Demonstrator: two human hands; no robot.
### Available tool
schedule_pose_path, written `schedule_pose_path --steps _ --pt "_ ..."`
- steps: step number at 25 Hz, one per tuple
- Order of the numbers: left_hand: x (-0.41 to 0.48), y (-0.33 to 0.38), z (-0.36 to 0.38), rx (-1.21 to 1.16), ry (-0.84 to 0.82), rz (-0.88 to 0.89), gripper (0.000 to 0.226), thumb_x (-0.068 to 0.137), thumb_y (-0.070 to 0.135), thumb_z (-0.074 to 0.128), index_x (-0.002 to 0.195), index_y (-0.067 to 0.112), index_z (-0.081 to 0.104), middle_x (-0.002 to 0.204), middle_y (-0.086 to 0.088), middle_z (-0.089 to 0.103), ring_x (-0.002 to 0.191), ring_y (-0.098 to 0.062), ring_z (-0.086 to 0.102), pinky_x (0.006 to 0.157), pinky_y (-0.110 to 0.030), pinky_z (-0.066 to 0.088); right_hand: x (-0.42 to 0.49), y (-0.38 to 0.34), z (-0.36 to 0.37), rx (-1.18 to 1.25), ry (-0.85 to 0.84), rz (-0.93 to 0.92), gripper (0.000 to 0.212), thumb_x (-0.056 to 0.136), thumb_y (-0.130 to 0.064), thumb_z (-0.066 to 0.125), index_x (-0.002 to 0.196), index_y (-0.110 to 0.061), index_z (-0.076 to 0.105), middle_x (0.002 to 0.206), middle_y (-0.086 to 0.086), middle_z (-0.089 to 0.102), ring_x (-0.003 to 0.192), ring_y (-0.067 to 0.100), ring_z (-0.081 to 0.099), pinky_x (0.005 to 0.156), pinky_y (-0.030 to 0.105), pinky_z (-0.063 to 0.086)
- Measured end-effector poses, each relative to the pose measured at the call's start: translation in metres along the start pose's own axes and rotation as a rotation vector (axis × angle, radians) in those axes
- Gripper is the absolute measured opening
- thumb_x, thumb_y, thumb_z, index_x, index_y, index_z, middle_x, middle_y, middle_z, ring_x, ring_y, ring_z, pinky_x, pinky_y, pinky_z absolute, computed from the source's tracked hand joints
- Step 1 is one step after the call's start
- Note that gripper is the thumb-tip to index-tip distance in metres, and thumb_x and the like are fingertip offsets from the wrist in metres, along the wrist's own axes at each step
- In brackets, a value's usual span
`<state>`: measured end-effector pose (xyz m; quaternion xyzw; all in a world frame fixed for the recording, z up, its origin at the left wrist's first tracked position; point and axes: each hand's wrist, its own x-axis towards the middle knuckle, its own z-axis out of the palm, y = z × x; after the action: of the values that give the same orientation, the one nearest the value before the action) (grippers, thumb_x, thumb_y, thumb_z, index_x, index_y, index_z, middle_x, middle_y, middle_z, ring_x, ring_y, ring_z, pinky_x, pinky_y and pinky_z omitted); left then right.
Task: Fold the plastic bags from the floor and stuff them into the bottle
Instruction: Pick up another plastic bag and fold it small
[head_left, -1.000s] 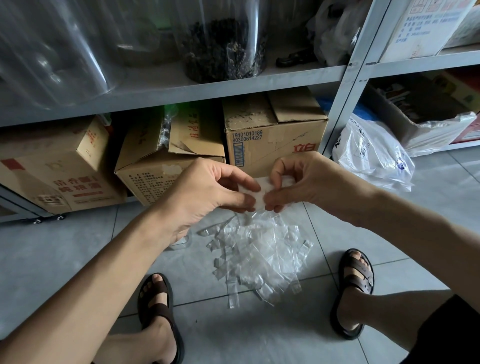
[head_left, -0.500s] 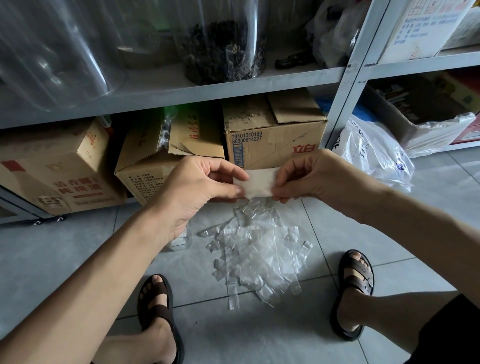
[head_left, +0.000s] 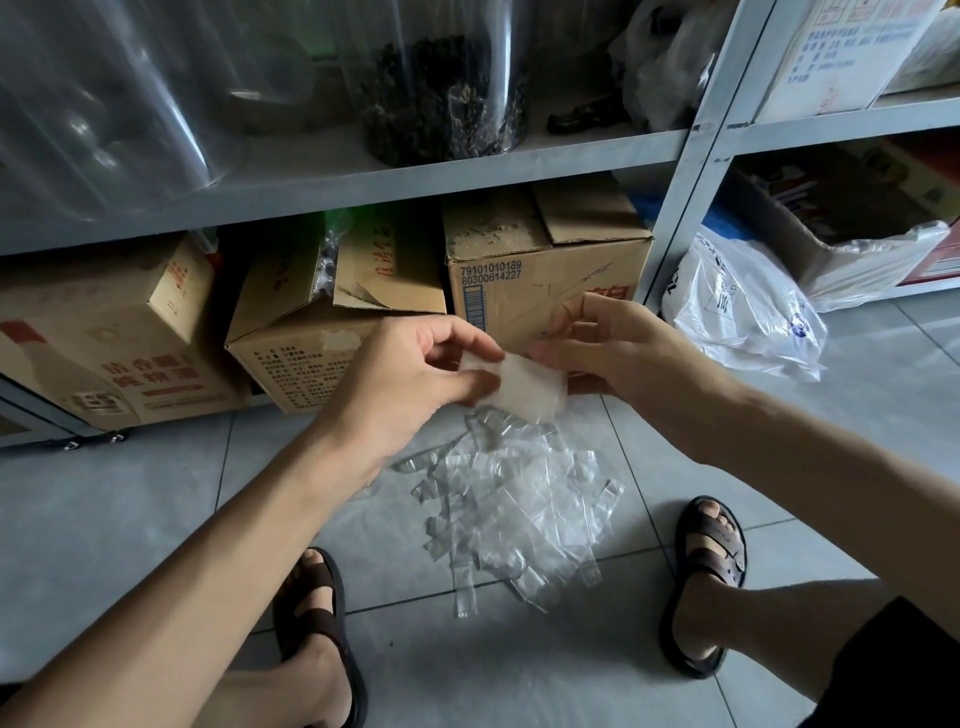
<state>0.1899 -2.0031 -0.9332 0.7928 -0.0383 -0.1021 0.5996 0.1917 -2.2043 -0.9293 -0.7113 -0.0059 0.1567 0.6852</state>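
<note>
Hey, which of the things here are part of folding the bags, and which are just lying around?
Job in hand: small bag, pinched by left hand and right hand; pile of bags on the floor.

Lying about: cardboard boxes; white shopping bag; jar on the shelf.

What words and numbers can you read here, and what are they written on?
"79101010189" on the middle box.
"80300614227" just below it, on the same box.
Red print on the left box: too blurred to read.
Small print on the open box: too small to read.
Print on the white bag: crumpled, unreadable.
Label on the top-right box: too blurred to read.
</note>
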Motion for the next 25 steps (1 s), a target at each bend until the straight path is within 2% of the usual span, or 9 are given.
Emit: schedule_pose_path --steps 3,7,10,13,16,19,21,23,25 --pt "-0.001 -0.001 0.002 0.075 -0.072 0.026 0.028 0.073 0.002 0.085 0.091 0.023 0.079 0.089 -0.005 0.078 0.089 -0.031 0.073 0.090 -0.051 0.057 0.002 0.004 0.000 -0.104 0.003 0.011 0.012 0.085 -0.006 0.073 0.094 -0.008 0.065 0.080 0.007 0.068 0.072 0.012 0.062 0.070 0.023 0.053" --pt "-0.002 0.003 0.000 0.051 -0.085 0.031 0.032 0.073 -0.002 0.083 0.096 0.020 0.079 0.090 -0.001 0.078 0.089 -0.022 0.075 0.086 -0.038 0.059 0.003 0.006 -0.001 -0.128 -0.012 0.018 0.014 0.081 -0.004 0.076 0.094 -0.007 0.071 0.077 0.007 0.068 0.068 0.011 0.061 0.065 0.020 0.050" --pt "-0.002 0.005 -0.002 0.046 -0.082 0.032 0.034 0.072 -0.002 0.083 0.097 0.021 0.079 0.090 -0.003 0.078 0.091 -0.027 0.074 0.089 -0.042 0.059 0.001 0.004 0.000 -0.125 -0.062 0.015 0.016 0.081 -0.001 0.076 0.095 -0.006 0.071 0.074 0.002 0.070 0.065 0.007 0.063 0.062 0.016 0.049" --pt "-0.003 0.005 -0.002 0.011 -0.088 0.013 0.036 0.072 -0.004 0.082 0.097 0.022 0.078 0.090 -0.003 0.078 0.088 -0.024 0.074 0.087 -0.039 0.059 0.002 0.004 -0.001 -0.110 -0.042 0.012 0.020 0.078 0.004 0.076 0.094 -0.006 0.071 0.073 0.002 0.072 0.064 0.007 0.066 0.061 0.015 0.050" --pt "-0.002 0.005 -0.004 -0.006 -0.089 0.013 0.041 0.072 -0.008 0.080 0.100 0.022 0.077 0.095 -0.005 0.077 0.091 -0.026 0.073 0.089 -0.041 0.058 0.002 0.002 -0.003 -0.147 -0.073 0.066 0.021 0.077 0.001 0.078 0.097 -0.007 0.073 0.080 0.007 0.075 0.067 0.011 0.068 0.061 0.018 0.052" --pt "0.001 0.003 -0.005 -0.085 -0.071 -0.025 0.046 0.076 -0.010 0.076 0.113 0.017 0.069 0.097 -0.005 0.073 0.085 -0.017 0.067 0.089 -0.038 0.056 0.000 0.001 -0.003 -0.194 -0.173 0.136 0.025 0.079 -0.001 0.077 0.104 -0.004 0.074 0.089 0.011 0.077 0.071 0.015 0.070 0.064 0.020 0.056" --pt "0.000 0.000 -0.001 -0.188 -0.040 -0.086 0.047 0.077 -0.002 0.077 0.117 0.017 0.064 0.096 -0.004 0.071 0.084 -0.016 0.068 0.082 -0.034 0.057 0.000 0.002 -0.002 -0.188 -0.160 0.131 0.023 0.079 0.000 0.077 0.101 -0.004 0.075 0.089 0.013 0.077 0.069 0.017 0.070 0.066 0.022 0.058" --pt "-0.001 -0.003 0.003 -0.230 -0.032 -0.172 0.050 0.069 0.016 0.083 0.116 0.015 0.065 0.097 -0.004 0.073 0.086 -0.016 0.073 0.076 -0.030 0.056 0.000 0.003 -0.002 -0.169 -0.101 0.090 0.020 0.078 0.000 0.077 0.097 -0.004 0.076 0.089 0.017 0.076 0.070 0.020 0.069 0.067 0.023 0.059" --pt "-0.002 -0.005 0.005 -0.227 -0.066 -0.226 0.053 0.064 0.025 0.083 0.112 0.009 0.068 0.100 -0.009 0.076 0.092 -0.023 0.075 0.082 -0.034 0.057 0.001 0.003 -0.002 -0.145 -0.065 0.059 0.019 0.078 0.000 0.077 0.097 0.000 0.074 0.092 0.022 0.074 0.073 0.023 0.067 0.068 0.024 0.060"
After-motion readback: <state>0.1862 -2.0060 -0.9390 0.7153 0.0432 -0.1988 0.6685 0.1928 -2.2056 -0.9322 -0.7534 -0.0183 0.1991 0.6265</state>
